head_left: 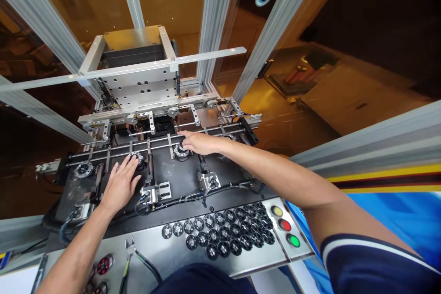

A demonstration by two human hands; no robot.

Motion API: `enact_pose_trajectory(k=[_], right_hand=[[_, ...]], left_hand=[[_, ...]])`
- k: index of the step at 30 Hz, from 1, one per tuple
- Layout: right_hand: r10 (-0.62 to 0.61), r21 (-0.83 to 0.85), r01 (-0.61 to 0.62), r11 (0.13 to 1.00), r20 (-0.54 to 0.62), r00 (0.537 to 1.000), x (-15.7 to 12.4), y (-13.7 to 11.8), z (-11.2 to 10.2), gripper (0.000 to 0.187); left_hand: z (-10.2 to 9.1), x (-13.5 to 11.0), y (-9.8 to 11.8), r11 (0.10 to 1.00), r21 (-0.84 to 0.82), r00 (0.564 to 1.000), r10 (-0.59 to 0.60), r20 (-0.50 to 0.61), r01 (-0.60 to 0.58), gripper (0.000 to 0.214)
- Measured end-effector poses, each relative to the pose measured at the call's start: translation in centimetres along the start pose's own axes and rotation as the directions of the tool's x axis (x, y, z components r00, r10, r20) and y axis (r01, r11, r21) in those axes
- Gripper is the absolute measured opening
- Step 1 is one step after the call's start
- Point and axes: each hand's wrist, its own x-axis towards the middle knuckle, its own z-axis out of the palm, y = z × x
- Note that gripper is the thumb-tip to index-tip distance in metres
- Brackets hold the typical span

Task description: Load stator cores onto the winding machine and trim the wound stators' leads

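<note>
My left hand (120, 183) lies palm down with its fingers stretched out. Its fingertips rest on a black round part (140, 160) in a nest of the machine fixture, partly covering it. Further right, my right hand (200, 143) reaches across to another black round part (182, 152) in a ring-shaped seat. Its fingers bend down at that part's upper edge, while the index finger points left beside the metal rods. The fingertips' exact grip is partly hidden. A similar ring seat (84, 170) stands at the left end of the black fixture plate (168, 170).
Several black round parts (223, 233) stand in rows on the metal ledge. Cutting pliers (130, 246) and red-and-black round parts (104, 264) lie at lower left. Yellow, red and green buttons (285, 225) are at right. Behind are clamp arms (151, 121) and a long metal bar (206, 56).
</note>
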Motion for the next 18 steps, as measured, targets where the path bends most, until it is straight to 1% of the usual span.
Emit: enact_pose_trajectory(k=[5,10,14,18], right_hand=[[-0.007,-0.054,0.009,0.998,0.041,0.999,0.6,0.3,0.0,0.024],[-0.037,-0.09,0.044,0.995,0.076,0.996,1.3,0.5,0.0,0.023],[-0.06,-0.107,0.073,0.992,0.113,0.992,2.2,1.3,0.0,0.02],[-0.07,-0.135,0.084,0.987,0.104,0.992,3.1,2.1,0.2,0.015]], left_hand=[[0.0,0.3,-0.3,0.995,0.075,0.998,0.06,-0.002,-0.06,0.054],[-0.2,0.4,-0.4,0.991,0.104,0.997,0.081,0.012,-0.082,0.056],[-0.3,0.5,-0.6,0.99,0.101,0.996,0.092,0.019,-0.094,0.059],[-0.4,0.8,-0.7,0.991,0.08,0.994,0.109,0.018,-0.111,0.061]])
